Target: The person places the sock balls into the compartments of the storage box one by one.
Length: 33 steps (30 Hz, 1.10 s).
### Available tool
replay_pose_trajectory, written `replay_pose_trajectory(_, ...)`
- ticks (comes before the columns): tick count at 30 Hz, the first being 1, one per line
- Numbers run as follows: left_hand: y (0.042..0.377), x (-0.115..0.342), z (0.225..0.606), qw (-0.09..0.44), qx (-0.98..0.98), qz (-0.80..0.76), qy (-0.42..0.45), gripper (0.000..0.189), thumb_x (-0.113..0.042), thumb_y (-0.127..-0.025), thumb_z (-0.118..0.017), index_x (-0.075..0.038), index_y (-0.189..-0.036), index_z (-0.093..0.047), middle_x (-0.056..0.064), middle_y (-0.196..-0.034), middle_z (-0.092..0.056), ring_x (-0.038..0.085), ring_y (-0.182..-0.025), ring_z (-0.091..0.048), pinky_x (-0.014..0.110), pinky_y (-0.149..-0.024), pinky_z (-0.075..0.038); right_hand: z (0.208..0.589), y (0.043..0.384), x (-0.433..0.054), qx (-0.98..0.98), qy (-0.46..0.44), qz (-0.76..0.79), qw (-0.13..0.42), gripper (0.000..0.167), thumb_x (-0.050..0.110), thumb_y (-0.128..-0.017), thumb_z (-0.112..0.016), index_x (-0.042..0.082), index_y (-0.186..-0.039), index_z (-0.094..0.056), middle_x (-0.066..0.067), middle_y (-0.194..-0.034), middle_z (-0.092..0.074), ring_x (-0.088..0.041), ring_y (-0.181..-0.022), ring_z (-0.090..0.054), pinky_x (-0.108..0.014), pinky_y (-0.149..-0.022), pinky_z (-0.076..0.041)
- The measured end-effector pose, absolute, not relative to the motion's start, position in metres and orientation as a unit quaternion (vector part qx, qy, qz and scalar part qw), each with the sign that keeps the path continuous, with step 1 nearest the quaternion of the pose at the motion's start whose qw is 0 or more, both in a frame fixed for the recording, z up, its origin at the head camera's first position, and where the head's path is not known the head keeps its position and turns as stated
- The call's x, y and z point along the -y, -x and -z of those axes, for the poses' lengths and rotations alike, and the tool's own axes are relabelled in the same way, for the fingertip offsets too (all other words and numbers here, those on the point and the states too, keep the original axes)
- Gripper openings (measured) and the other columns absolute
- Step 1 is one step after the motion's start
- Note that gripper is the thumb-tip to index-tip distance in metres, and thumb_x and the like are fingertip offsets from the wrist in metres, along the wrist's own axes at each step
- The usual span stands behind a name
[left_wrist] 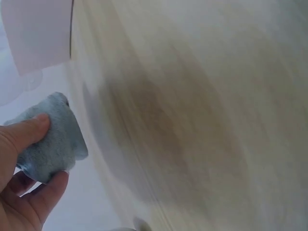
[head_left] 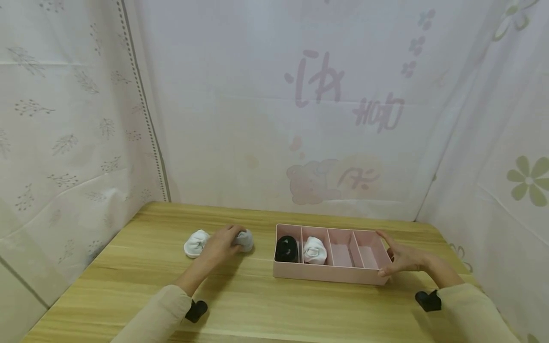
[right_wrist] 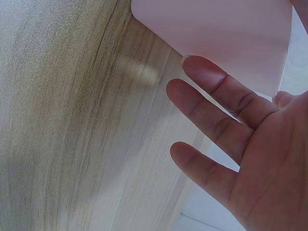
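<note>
My left hand (head_left: 221,244) pinches a rolled grey sock (left_wrist: 53,137) between thumb and fingers, left of the pink divided box. In the left wrist view the sock shows as a soft, folded bundle over the wooden table. A rolled white sock (head_left: 198,242) lies just left of that hand. My right hand (head_left: 405,256) spans the right end of the pink box (head_left: 330,273), thumb at its front corner and index finger at its back corner. Its other fingers (right_wrist: 207,108) stretch out straight beside the end wall. A black rolled sock (head_left: 286,249) and a white one (head_left: 315,250) sit in the two left compartments.
The two right compartments of the box show bare bottoms. Beneath everything is a wood-grain table (head_left: 257,309). Pale patterned curtains (head_left: 240,119) hang behind it and at both sides. A black wrist device (head_left: 197,310) sits at each sleeve cuff.
</note>
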<state>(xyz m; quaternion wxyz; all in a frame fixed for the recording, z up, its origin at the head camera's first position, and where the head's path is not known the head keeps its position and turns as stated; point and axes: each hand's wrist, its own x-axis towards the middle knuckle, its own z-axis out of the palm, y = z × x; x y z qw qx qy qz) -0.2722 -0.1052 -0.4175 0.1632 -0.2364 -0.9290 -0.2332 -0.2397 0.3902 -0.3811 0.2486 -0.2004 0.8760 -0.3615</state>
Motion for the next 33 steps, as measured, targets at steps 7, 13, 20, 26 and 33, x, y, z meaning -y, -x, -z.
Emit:
replay_pose_trajectory(7, 0.272, 0.097, 0.41, 0.197, 0.909, 0.272, 0.247, 0.04, -0.006, -0.076, -0.076, -0.008, -0.113, -0.061, 0.016, -0.109, -0.064, 0.032, -0.094, -0.064, 0.044, -0.074, -0.054, 0.383, 0.241, -0.391, -0.865, 0.194, 0.383, 0.26, 0.119, 0.019, -0.079, -0.075, -0.001, -0.143, 0.023, -0.027, -0.103, -0.054, -0.026, -0.091, -0.054, -0.034, -0.073, -0.048)
replay_pose_trajectory(13, 0.273, 0.086, 0.4, 0.243, 0.888, 0.284, 0.267, 0.04, -0.006, -0.077, -0.076, -0.009, -0.113, -0.06, 0.012, -0.106, -0.063, 0.03, -0.092, -0.064, 0.043, -0.074, -0.053, 0.382, 0.241, -0.391, -0.867, 0.196, 0.38, 0.258, 0.119, 0.02, -0.079, -0.075, -0.002, -0.143, 0.023, -0.027, -0.102, -0.055, -0.026, -0.091, -0.054, -0.034, -0.073, -0.048)
replay_pose_trajectory(20, 0.274, 0.064, 0.386, 0.3, 0.851, 0.295, 0.315, 0.042, -0.001, -0.075, -0.076, -0.005, -0.112, -0.059, 0.016, -0.111, -0.062, 0.031, -0.097, -0.063, 0.041, -0.078, -0.054, 0.381, 0.242, -0.392, -0.862, 0.192, 0.388, 0.264, 0.119, 0.018, -0.079, -0.075, -0.001, -0.142, 0.024, -0.028, -0.103, -0.054, -0.027, -0.091, -0.054, -0.036, -0.075, -0.048)
replay_pose_trajectory(26, 0.271, 0.039, 0.379, 0.293, 0.83, 0.317, 0.353, 0.039, 0.005, -0.077, -0.072, -0.002, -0.113, -0.058, 0.017, -0.113, -0.059, 0.031, -0.099, -0.062, 0.04, -0.08, -0.053, 0.381, 0.24, -0.39, -0.877, 0.188, 0.364, 0.252, 0.12, 0.021, -0.078, -0.076, -0.003, -0.143, 0.021, -0.023, -0.1, -0.057, -0.025, -0.091, -0.054, -0.038, -0.076, -0.046)
replay_pose_trajectory(33, 0.266, 0.006, 0.374, 0.248, 0.833, 0.319, 0.379, 0.04, 0.003, -0.08, -0.069, -0.003, -0.117, -0.057, 0.015, -0.118, -0.057, 0.03, -0.104, -0.06, 0.04, -0.086, -0.052, 0.383, 0.24, -0.39, -0.879, 0.194, 0.36, 0.246, 0.119, 0.022, -0.078, -0.076, -0.003, -0.143, 0.02, -0.02, -0.098, -0.058, -0.026, -0.09, -0.055, -0.032, -0.073, -0.047)
